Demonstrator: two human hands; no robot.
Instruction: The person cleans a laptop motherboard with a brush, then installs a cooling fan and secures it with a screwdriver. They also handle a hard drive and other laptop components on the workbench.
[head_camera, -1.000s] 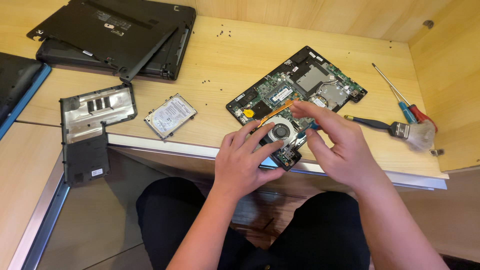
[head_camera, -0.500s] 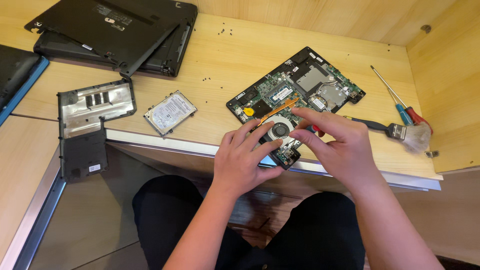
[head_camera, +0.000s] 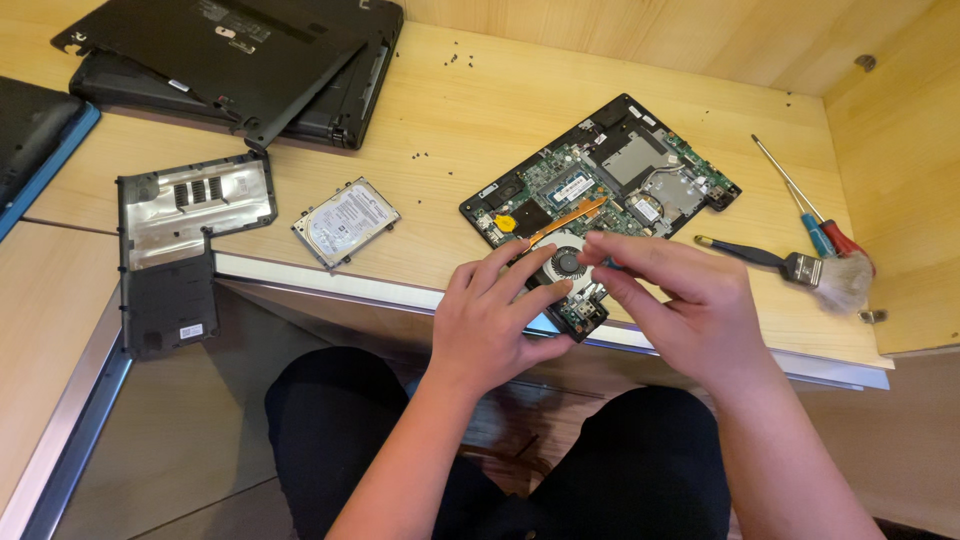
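Observation:
A green laptop motherboard (head_camera: 600, 185) lies at the desk's front edge, its round black fan (head_camera: 567, 262) at the near end by a copper heat pipe. My left hand (head_camera: 495, 320) grips the board's near corner, fingers on top beside the fan and thumb underneath. My right hand (head_camera: 670, 300) hovers over the fan's right side. Its fingertips are pinched on what looks like a small blue tool (head_camera: 611, 263), mostly hidden by the fingers.
A hard drive (head_camera: 345, 222) and a black cover panel (head_camera: 185, 240) lie to the left. Black laptop shells (head_camera: 250, 60) sit at the back left. A brush (head_camera: 800, 268) and two screwdrivers (head_camera: 815, 220) lie right, by a wooden side wall (head_camera: 900, 150). Loose screws (head_camera: 425, 155) dot the desk.
My right hand has lifted slightly and its fingertips have drawn together over the fan's right side. The left hand keeps its hold on the board's corner.

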